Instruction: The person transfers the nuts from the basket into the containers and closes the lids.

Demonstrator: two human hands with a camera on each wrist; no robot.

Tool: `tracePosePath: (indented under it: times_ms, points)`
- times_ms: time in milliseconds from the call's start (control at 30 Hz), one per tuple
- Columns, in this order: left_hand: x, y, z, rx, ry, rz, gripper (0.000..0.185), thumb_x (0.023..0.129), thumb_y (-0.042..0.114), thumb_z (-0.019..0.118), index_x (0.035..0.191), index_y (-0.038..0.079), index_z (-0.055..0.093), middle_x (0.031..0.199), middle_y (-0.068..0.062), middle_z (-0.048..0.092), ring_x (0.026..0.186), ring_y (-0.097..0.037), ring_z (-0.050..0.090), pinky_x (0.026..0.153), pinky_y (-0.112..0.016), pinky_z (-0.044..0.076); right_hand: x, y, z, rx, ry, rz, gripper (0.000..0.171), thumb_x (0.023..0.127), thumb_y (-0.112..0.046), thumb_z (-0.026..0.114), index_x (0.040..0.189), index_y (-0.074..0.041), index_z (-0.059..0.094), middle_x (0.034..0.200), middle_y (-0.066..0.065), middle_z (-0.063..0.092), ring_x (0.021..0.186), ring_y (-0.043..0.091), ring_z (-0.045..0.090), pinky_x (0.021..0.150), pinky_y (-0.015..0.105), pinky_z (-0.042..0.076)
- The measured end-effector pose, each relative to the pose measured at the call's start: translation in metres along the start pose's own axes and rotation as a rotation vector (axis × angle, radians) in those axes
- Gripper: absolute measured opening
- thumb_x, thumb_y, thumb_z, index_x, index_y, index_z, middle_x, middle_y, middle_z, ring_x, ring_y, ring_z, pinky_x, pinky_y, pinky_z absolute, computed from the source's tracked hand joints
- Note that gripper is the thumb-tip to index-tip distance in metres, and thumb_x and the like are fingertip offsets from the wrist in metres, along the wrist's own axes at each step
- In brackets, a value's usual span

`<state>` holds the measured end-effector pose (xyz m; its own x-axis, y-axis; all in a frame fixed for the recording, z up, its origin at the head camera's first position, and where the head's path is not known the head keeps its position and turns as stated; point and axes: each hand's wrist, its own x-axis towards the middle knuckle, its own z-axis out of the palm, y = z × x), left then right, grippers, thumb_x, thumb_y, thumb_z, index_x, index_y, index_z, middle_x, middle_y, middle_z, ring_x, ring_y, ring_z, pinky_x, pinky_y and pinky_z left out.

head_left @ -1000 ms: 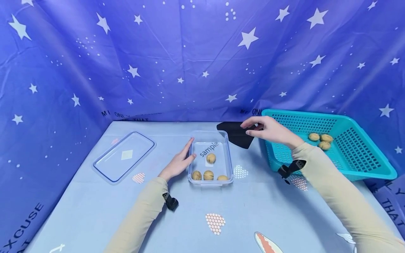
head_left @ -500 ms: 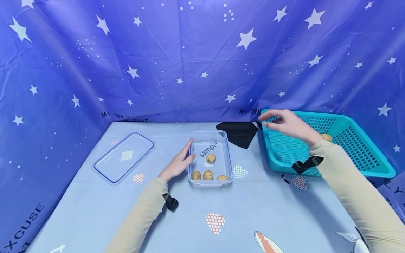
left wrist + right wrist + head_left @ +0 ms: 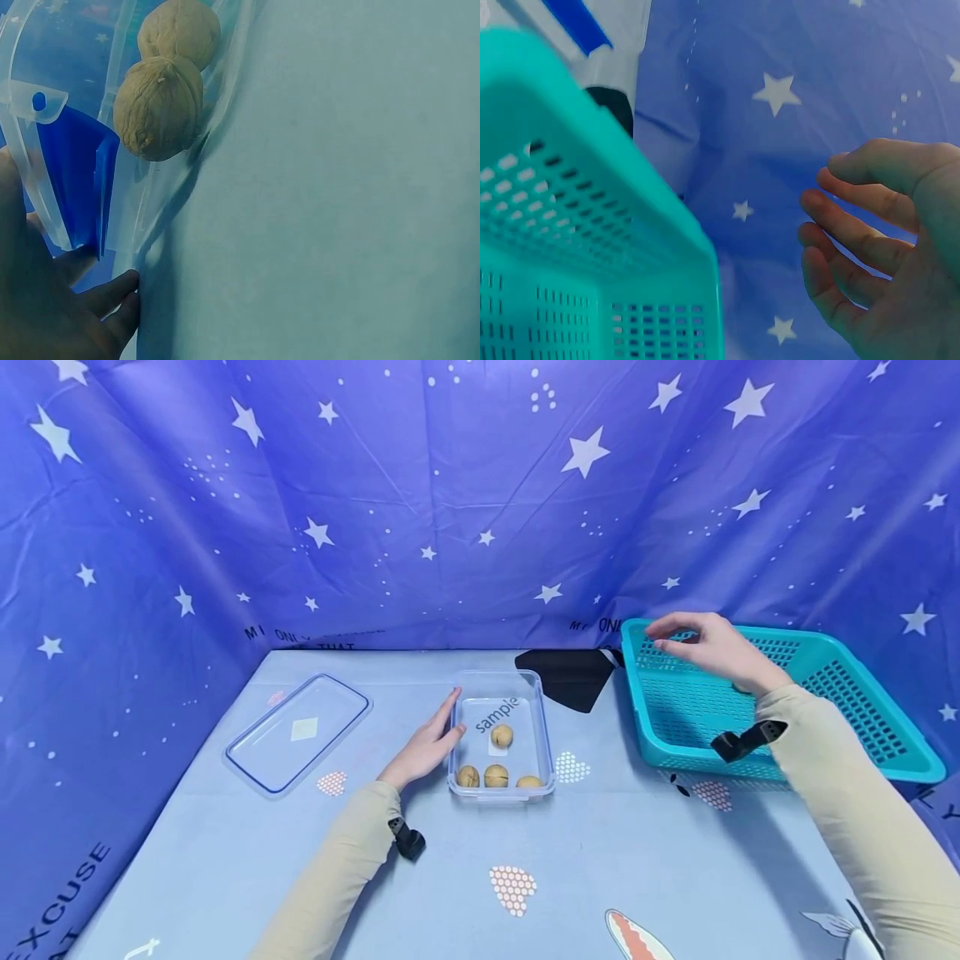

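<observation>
Right hand (image 3: 712,647), empty with fingers loosely spread, has been moved over the basket (image 3: 870,760); clear box (image 3: 501,789) is touched by flat left hand (image 3: 423,750).

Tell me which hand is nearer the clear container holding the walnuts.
Left. The left hand rests against the clear container's left wall, while the right hand hovers over the teal basket, well off to the right.

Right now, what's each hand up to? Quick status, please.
Left hand open, resting against clear container. Four walnuts inside it. Right hand open, empty, above teal basket. Nothing in the way.
</observation>
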<state>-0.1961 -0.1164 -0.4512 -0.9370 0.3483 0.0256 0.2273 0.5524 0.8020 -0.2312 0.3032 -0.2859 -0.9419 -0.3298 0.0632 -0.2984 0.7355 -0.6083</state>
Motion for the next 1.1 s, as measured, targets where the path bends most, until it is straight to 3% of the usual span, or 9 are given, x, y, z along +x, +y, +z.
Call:
tracePosePath:
  times_ms: [167, 300, 900, 1100]
  points:
    - [-0.001, 0.002, -0.001, -0.001, 0.003, 0.015, 0.065, 0.102, 0.033, 0.043, 0.157, 0.024, 0.010, 0.160, 0.000, 0.012, 0.143, -0.030, 0.020, 0.114, -0.051, 0.018, 0.000, 0.014, -0.007, -0.025, -0.006, 0.029, 0.037, 0.100, -0.026, 0.054, 0.131, -0.004, 0.057, 0.128, 0.019, 0.056, 0.116, 0.032, 0.051, 0.094, 0.051, 0.043]
    - [-0.002, 0.002, -0.002, 0.001, 0.000, 0.019, 0.065, 0.103, 0.032, 0.043, 0.157, 0.026, 0.009, 0.160, 0.001, 0.011, 0.143, -0.029, 0.019, 0.115, -0.049, 0.017, 0.000, 0.027, -0.013, -0.014, -0.020, 0.065, 0.040, 0.101, -0.027, 0.052, 0.133, -0.003, 0.054, 0.131, 0.023, 0.053, 0.119, 0.037, 0.047, 0.095, 0.059, 0.040]
    - [-0.003, 0.003, -0.001, -0.012, -0.002, 0.012, 0.064, 0.103, 0.030, 0.043, 0.157, 0.027, 0.008, 0.160, -0.004, 0.013, 0.142, -0.033, 0.021, 0.113, -0.053, 0.018, 0.003, 0.084, -0.021, 0.042, -0.065, 0.197, 0.054, 0.104, -0.035, 0.043, 0.139, 0.005, 0.042, 0.137, 0.032, 0.041, 0.123, 0.047, 0.040, 0.098, 0.064, 0.036]
    - [-0.002, 0.001, -0.001, -0.005, -0.010, -0.003, 0.065, 0.103, 0.034, 0.042, 0.157, 0.031, 0.006, 0.160, 0.001, 0.010, 0.143, -0.029, 0.019, 0.114, -0.050, 0.018, 0.002, 0.102, -0.020, 0.046, -0.070, 0.227, 0.053, 0.105, -0.031, 0.038, 0.139, 0.009, 0.038, 0.138, 0.037, 0.037, 0.123, 0.050, 0.038, 0.096, 0.063, 0.038]
